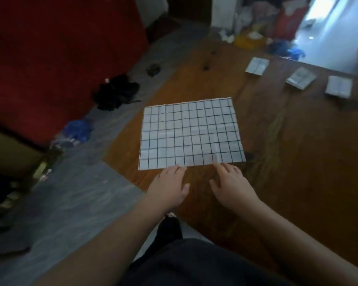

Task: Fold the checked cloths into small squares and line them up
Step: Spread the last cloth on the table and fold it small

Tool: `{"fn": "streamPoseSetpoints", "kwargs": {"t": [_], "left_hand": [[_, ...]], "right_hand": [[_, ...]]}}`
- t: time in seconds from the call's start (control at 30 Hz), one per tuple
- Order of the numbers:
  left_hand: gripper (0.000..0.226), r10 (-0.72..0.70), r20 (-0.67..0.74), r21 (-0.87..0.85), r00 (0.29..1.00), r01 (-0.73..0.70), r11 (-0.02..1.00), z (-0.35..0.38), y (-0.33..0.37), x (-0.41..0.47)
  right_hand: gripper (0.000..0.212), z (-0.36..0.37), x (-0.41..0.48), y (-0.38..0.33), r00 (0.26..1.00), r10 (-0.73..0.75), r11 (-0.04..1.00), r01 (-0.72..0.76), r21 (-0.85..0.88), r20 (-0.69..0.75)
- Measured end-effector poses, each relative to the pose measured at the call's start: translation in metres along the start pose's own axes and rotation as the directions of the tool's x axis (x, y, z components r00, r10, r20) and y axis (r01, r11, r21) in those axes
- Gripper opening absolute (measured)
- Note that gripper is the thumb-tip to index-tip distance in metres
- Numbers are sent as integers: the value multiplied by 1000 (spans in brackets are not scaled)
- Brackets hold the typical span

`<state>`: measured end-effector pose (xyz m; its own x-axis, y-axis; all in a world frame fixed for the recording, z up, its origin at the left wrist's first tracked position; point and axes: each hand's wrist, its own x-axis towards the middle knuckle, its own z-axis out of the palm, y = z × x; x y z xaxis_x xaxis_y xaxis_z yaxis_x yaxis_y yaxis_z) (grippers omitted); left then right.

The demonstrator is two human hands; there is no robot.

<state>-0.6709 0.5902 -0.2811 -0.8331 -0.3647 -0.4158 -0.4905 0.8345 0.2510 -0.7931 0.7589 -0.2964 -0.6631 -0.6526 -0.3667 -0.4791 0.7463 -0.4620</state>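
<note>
We laid one checked cloth flat and unfolded on the wooden tabletop, its near edge facing us. Our left hand and right hand rested side by side just below that edge, both open with fingers spread and palms down. The fingertips of each reached the cloth's near hem; whether they pressed on it or merely touched it we could not tell. Neither hand gripped anything.

Farther back and to the right, three folded squares of the same checked cloth sat in a rough row on the tabletop, well apart from the open sheet and a little apart from one another.

To the left, beyond the tabletop's edge, a black bundle and a crumpled blue bag lay on the grey floor beside red furniture.
</note>
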Motion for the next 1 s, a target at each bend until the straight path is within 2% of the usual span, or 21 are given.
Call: {"fn": "streamPoseSetpoints", "kwargs": {"t": [0.1,0.23,0.43,0.57,0.8,1.0], "left_hand": [[62,77,24,41,997,-78,996,-14,-39,42],[58,121,94,72,988,-128,989,-40,-93,101],[55,177,108,71,978,-185,980,-49,-151,190],[62,150,182,141,972,-177,974,-43,-187,225],[57,285,231,130,930,-320,939,-29,-181,218],[52,405,277,101,871,-445,890,-13,-148,195]], "right_hand": [[63,8,29,-19,995,87,996,-88,-12,-46],[64,25,65,-54,985,175,985,-175,16,4],[58,72,124,-102,988,137,989,-133,-67,66],[56,96,132,-99,969,225,971,-213,-113,104],[59,94,121,-72,935,351,921,-337,-193,41],[66,75,113,-44,849,527,832,-527,-175,-50]]}}
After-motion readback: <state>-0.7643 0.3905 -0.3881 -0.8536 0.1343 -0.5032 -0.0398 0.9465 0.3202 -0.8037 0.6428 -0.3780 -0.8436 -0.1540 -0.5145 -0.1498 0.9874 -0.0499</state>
